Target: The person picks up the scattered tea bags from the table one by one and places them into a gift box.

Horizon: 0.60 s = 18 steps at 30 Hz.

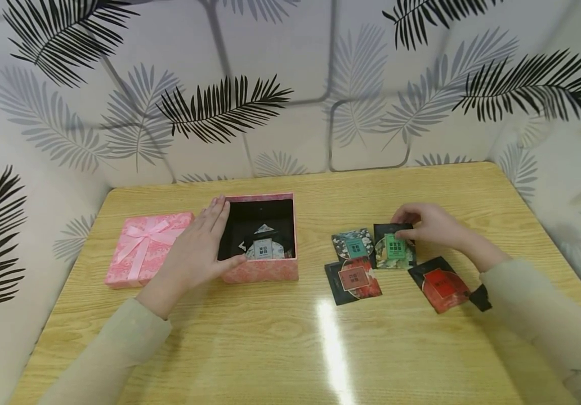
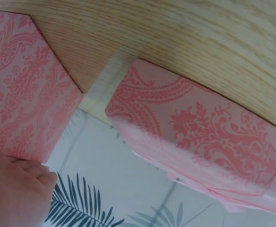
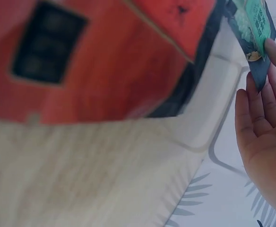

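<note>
My right hand (image 1: 434,226) pinches the upper right edge of a dark sachet with a green label (image 1: 394,247). In the right wrist view the thumb lies on that sachet's front (image 3: 254,33) and the fingers behind it. Just beside it are a teal-labelled sachet (image 1: 355,246) and one with a dull red label (image 1: 354,279). My left hand (image 1: 194,247), fingers straight, rests against the left side of an open pink patterned box (image 1: 260,273), the thumb at its front edge. Inside the black interior lies a white-labelled sachet (image 1: 264,248), with others partly hidden.
The pink lid with a ribbon bow (image 1: 143,242) lies left of the box, partly behind my left hand. A red-labelled sachet (image 1: 441,284) lies below my right wrist; a black corner (image 1: 481,298) shows beside the sleeve. Behind the wooden table (image 1: 250,343) stands a leaf-patterned backdrop (image 1: 280,135).
</note>
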{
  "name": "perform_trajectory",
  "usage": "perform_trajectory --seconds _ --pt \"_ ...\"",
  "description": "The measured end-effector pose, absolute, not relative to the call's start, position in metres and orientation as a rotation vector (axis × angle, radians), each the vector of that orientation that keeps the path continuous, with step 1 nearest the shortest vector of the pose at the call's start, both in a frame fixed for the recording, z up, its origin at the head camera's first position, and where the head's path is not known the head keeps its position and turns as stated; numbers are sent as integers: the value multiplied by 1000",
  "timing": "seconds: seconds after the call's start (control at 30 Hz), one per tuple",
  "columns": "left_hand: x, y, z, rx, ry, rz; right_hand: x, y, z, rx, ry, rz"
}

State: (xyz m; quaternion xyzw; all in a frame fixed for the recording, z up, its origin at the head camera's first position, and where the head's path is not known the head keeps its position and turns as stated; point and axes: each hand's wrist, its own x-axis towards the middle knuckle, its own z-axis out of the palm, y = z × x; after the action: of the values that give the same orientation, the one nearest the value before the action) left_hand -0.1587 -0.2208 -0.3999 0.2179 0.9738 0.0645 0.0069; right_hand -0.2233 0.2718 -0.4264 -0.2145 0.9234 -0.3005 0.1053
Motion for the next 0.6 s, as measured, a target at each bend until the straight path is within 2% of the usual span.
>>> perform_trajectory --seconds 0.6 --pt "-160 -221 -400 690 3050 204 -235 268 -397 -700 2752 -948"
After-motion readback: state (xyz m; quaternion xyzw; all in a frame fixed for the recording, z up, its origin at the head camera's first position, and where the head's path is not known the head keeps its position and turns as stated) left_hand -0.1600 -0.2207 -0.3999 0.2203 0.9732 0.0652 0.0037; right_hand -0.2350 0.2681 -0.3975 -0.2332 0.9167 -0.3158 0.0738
